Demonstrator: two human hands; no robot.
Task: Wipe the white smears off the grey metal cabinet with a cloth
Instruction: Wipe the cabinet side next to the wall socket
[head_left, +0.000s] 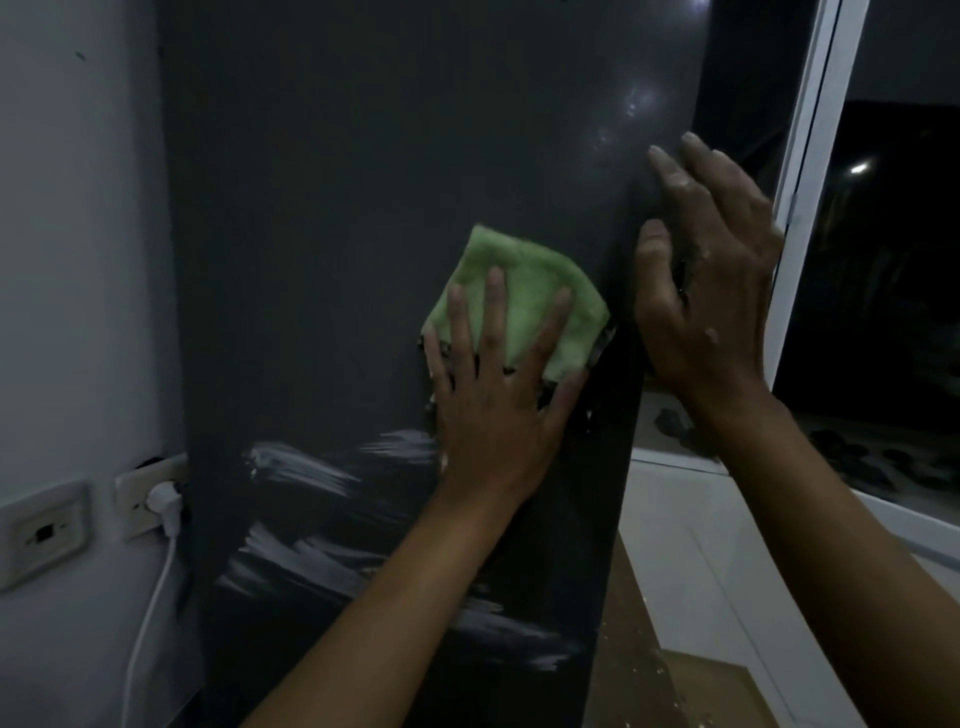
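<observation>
One tall grey metal cabinet (363, 234) fills the middle of the dim view, its flat side facing the camera. One folded green cloth (524, 291) lies flat against that side, a little right of centre and about halfway up. Several white smears (296, 462) streak the cabinet below the cloth, in roughly three bands: one level with the wrist, one lower to the left, and one near the bottom right.

Two bare hands are in view. The left hand (498, 410) lies flat with its fingers straight and spread wide, pressing the lower part of the cloth against the metal; three fingers rest on the cloth and the little finger lies just off its left edge on the cabinet. The right hand (711, 291) rests on the cabinet's right edge, just beside the cloth but not touching it, fingers loosely extended and slightly bent, the fingertips on the front face. It holds nothing, and white flecks dot its skin.

On the pale wall at left are two wall plates: one socket (150, 499) with one white plug (163, 501) and its cable hanging down, and one switch plate (44, 532) further left. One white window frame (810, 182) stands at right, dark outside.
</observation>
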